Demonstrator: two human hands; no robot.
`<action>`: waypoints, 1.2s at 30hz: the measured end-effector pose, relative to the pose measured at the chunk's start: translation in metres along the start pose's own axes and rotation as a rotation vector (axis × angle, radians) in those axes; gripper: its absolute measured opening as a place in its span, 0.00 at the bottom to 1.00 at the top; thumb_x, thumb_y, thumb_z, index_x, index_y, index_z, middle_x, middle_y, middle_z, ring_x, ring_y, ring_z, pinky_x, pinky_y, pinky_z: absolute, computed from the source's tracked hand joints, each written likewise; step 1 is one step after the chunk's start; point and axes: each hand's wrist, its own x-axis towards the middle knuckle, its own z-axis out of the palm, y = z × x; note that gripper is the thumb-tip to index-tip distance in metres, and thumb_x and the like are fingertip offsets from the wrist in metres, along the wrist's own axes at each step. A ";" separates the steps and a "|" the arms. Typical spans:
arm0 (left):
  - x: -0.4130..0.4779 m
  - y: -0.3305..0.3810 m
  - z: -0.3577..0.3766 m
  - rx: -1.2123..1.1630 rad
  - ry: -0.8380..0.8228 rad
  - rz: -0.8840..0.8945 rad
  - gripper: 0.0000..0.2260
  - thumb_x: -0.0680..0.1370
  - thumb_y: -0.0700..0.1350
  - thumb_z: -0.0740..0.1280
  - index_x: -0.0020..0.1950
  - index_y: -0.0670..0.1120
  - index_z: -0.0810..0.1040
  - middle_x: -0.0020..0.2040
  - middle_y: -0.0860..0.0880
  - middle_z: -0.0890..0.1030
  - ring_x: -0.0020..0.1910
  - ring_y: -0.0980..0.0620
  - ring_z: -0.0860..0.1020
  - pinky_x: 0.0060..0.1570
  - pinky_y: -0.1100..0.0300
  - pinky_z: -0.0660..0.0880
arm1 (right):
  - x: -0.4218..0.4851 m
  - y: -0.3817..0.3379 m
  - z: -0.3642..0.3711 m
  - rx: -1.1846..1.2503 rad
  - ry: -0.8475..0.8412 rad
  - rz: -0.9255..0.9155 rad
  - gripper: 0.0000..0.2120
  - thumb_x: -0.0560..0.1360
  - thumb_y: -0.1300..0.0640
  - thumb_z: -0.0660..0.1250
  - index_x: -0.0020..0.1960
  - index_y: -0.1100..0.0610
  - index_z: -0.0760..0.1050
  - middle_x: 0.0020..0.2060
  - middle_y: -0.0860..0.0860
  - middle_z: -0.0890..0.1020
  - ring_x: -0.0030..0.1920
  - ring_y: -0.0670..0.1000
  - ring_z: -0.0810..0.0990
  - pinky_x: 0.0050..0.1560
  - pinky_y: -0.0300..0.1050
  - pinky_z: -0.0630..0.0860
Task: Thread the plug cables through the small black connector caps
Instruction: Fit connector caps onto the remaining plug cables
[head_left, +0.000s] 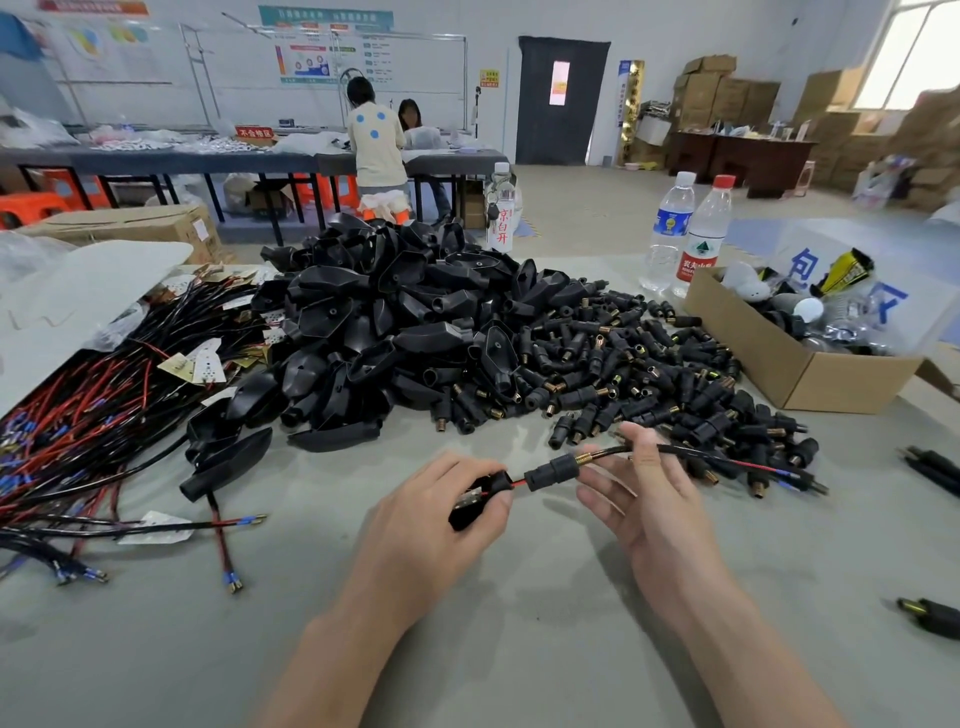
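Left hand (441, 514), nearest the lens: fingers curled tight round a black plug (475, 506), thumb on top. Right hand (644, 499): thumb and forefinger pinching the plug cable (727, 460), remaining fingers spread loose. Between both hands, one connector cap (553, 470) already strung on the cable, spring end toward the right hand, red wire showing between cap and plug; all held just in front of the cap heap (649, 374).

Likely step: seating the cap against the plug. Keep the cable taut and straight; slide the cap, never force it; guard the red and black leads against kinking.

Left of the cap heap, larger black housings (374, 322), then a tangle of unthreaded cables (88, 426). Right of the heap, a cardboard box (810, 364); behind its right end, water bottles (685, 234). Loose caps at the heap's near edge close under the right hand, apt to snag the trailing leads.
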 end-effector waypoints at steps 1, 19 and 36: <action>0.000 0.001 0.000 -0.004 0.005 -0.002 0.11 0.77 0.62 0.60 0.56 0.63 0.75 0.49 0.62 0.76 0.47 0.58 0.77 0.45 0.55 0.77 | -0.001 0.001 0.002 -0.001 -0.044 0.017 0.17 0.74 0.47 0.67 0.59 0.54 0.78 0.45 0.55 0.87 0.44 0.52 0.86 0.41 0.42 0.82; 0.000 0.002 -0.003 0.074 -0.020 0.052 0.09 0.78 0.61 0.61 0.56 0.63 0.74 0.48 0.61 0.75 0.44 0.61 0.75 0.39 0.60 0.76 | -0.008 0.008 0.008 -0.164 -0.079 0.012 0.17 0.74 0.44 0.67 0.55 0.56 0.79 0.46 0.58 0.87 0.45 0.59 0.87 0.39 0.42 0.82; 0.002 -0.007 0.003 -0.277 -0.068 -0.152 0.14 0.71 0.62 0.68 0.53 0.60 0.78 0.35 0.58 0.79 0.30 0.56 0.74 0.34 0.59 0.72 | -0.009 0.008 0.008 -0.041 -0.330 0.044 0.14 0.72 0.60 0.69 0.57 0.62 0.77 0.54 0.58 0.85 0.51 0.53 0.86 0.47 0.41 0.82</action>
